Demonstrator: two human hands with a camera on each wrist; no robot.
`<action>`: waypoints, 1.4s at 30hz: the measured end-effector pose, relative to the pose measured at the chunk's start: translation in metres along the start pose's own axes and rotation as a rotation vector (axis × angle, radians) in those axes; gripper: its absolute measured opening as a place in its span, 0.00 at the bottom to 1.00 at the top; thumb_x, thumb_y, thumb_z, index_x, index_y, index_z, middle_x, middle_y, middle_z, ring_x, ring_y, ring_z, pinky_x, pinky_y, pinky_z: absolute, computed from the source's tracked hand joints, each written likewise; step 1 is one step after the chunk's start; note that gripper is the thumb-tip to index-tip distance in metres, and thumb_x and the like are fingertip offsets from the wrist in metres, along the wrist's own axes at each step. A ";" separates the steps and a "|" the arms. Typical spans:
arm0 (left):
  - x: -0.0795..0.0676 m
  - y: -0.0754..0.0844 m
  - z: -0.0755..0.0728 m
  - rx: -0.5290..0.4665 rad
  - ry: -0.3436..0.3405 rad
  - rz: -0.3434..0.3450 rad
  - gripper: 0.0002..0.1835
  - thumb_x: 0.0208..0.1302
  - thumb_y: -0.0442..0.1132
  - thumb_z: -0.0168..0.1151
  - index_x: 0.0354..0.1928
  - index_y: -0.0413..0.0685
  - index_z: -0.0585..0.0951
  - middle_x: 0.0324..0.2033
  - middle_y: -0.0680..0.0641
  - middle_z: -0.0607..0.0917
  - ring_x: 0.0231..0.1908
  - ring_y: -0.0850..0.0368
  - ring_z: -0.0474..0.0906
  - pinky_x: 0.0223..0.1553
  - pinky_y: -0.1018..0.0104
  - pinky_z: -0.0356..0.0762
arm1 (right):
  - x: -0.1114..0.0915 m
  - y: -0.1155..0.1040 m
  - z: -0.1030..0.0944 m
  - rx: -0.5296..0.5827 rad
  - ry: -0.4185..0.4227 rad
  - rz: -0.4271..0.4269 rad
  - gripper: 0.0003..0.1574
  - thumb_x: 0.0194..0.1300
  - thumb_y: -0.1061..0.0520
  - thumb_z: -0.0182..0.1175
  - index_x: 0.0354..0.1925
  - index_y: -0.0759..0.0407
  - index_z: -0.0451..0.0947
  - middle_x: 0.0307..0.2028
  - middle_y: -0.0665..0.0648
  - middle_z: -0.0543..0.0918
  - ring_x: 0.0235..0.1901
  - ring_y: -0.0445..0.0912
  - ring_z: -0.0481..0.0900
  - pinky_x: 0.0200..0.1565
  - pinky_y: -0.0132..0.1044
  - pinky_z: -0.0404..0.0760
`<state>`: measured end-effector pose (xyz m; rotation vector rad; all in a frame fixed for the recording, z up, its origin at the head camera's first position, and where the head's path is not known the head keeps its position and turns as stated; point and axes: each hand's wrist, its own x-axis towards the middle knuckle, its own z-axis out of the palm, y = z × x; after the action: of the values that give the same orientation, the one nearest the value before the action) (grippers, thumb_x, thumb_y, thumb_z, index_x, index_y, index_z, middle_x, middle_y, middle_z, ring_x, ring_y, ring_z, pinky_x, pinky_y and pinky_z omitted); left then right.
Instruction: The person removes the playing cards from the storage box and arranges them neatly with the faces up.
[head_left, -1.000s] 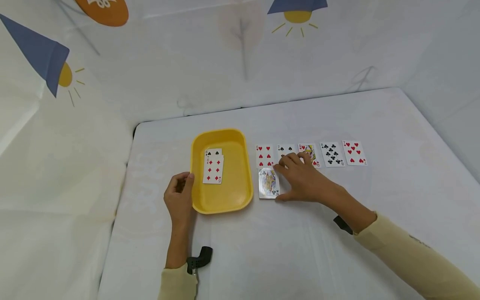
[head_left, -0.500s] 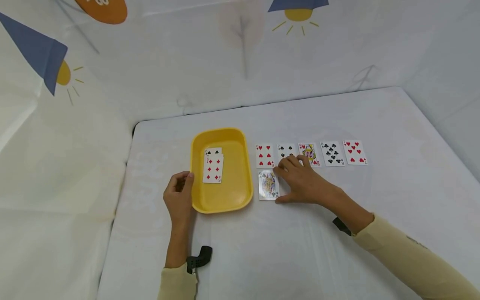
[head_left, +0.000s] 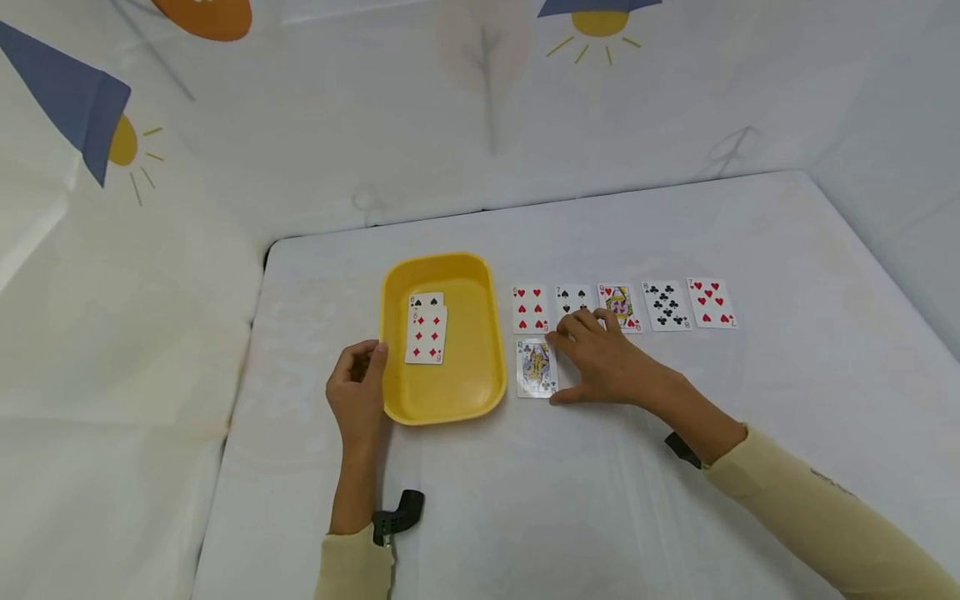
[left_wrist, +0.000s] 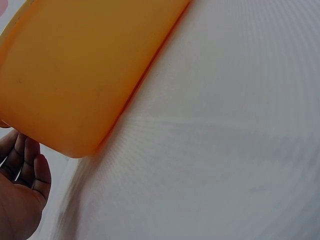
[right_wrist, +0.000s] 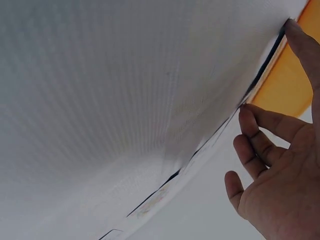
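Note:
My right hand point(head_left: 603, 360) reaches in from the right, its thumb and forefinger spread along the right side of a queen of clubs card point(head_left: 536, 368) and gripping it at the corners. In the right wrist view, thumb and forefinger meet the two ends of the card's thin edge. My left hand point(head_left: 360, 383) holds the left rim of a yellow tray point(head_left: 442, 400), thumb up on the rim and the other fingers curled. Inside the tray, a six of diamonds point(head_left: 426, 337) overlaps a six of spades point(head_left: 425, 299).
A row of face-up cards lies right of the tray: a six of hearts point(head_left: 530, 308), a seven of spades point(head_left: 572, 296) partly behind my fingers, a queen of hearts point(head_left: 617, 300), an eight of clubs point(head_left: 666, 306) and a seven of hearts point(head_left: 711, 302). White cloth point(head_left: 525, 517) covers the table.
The queen of clubs has shifted slightly toward me, leaving a narrow gap below the six of hearts. My right hand stays at its side; my left hand and the tray keep their places.

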<state>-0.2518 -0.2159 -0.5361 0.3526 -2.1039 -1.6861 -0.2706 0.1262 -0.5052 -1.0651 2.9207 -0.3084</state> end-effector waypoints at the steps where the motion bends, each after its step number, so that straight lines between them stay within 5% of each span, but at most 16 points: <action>1: 0.000 0.000 0.000 -0.001 -0.001 0.000 0.16 0.67 0.49 0.67 0.44 0.43 0.85 0.36 0.47 0.84 0.35 0.54 0.75 0.37 0.71 0.73 | 0.000 0.000 0.000 0.000 0.001 -0.002 0.52 0.45 0.28 0.75 0.59 0.59 0.76 0.49 0.56 0.73 0.56 0.54 0.65 0.59 0.57 0.57; 9: 0.000 0.006 0.000 0.011 -0.003 -0.030 0.14 0.69 0.43 0.65 0.46 0.39 0.85 0.38 0.45 0.83 0.35 0.56 0.74 0.38 0.72 0.72 | 0.003 0.000 -0.007 0.006 0.010 -0.002 0.53 0.48 0.28 0.73 0.60 0.60 0.75 0.51 0.57 0.73 0.58 0.55 0.64 0.59 0.59 0.58; 16: -0.009 0.037 -0.001 0.024 -0.013 -0.027 0.12 0.70 0.37 0.63 0.46 0.32 0.83 0.37 0.42 0.83 0.33 0.58 0.73 0.36 0.75 0.71 | 0.015 -0.003 -0.023 0.050 0.040 0.009 0.51 0.53 0.30 0.71 0.62 0.61 0.75 0.54 0.57 0.72 0.60 0.56 0.63 0.61 0.61 0.56; 26: -0.011 0.044 0.000 0.025 -0.014 -0.043 0.12 0.69 0.35 0.63 0.46 0.31 0.83 0.37 0.41 0.83 0.33 0.58 0.73 0.37 0.74 0.71 | 0.043 -0.019 -0.035 0.070 0.101 -0.032 0.48 0.56 0.28 0.68 0.63 0.58 0.75 0.53 0.56 0.73 0.60 0.53 0.63 0.61 0.58 0.55; 42: -0.015 0.048 0.006 0.015 -0.019 -0.048 0.11 0.70 0.35 0.63 0.46 0.31 0.83 0.37 0.40 0.83 0.34 0.56 0.73 0.37 0.74 0.72 | 0.086 -0.051 -0.027 0.007 0.064 -0.096 0.48 0.57 0.27 0.66 0.61 0.60 0.77 0.52 0.56 0.72 0.57 0.53 0.64 0.62 0.55 0.56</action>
<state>-0.2390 -0.1930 -0.4932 0.3962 -2.1387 -1.7071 -0.3059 0.0381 -0.4643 -1.2188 2.9271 -0.3620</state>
